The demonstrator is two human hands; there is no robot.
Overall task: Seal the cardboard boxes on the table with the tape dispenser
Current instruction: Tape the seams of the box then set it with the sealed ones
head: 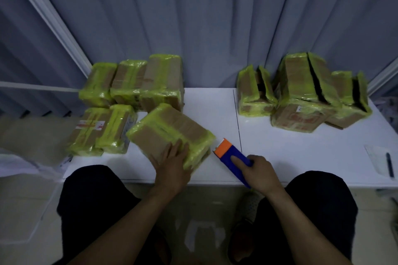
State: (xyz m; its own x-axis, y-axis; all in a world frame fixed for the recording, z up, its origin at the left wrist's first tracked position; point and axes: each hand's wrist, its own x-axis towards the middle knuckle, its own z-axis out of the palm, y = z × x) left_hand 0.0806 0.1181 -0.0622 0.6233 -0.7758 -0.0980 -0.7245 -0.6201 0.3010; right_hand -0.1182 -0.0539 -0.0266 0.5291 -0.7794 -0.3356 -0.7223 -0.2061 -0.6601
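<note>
Resting flat: left hand (172,163), palm down and fingers spread on the near corner of the front box (170,135); pressing on it, not closed around it.
Right hand (259,172): wrapped around the blue body of the tape dispenser (234,158), index finger laid along its top.
Tape dispenser: blue with an orange head; head pointed away and to the left, just beside the right corner of the front box; contact with the box or with the desk (301,148) cannot be told.
Front box: brown cardboard banded with yellow-green tape, flaps closed, turned at an angle to the desk edge, near the front edge left of centre.
Left group of boxes (129,84): five closed, taped boxes in two rows behind and left of the front box, packed touching one another.
Labelled box (89,129): front left of that group, white label with red print on its top; print too small to read.
Right group of boxes (301,92): three boxes at the far right of the desk, touching, top flaps standing open with dark gaps between them.
Desk: white, with a thin dark seam running front to back near the centre.
Pen (390,164): dark, lying on a sheet of paper (375,157) at the right desk edge, well apart from the boxes.
Curtain (215,17): grey, pleated, hanging behind the desk.
</note>
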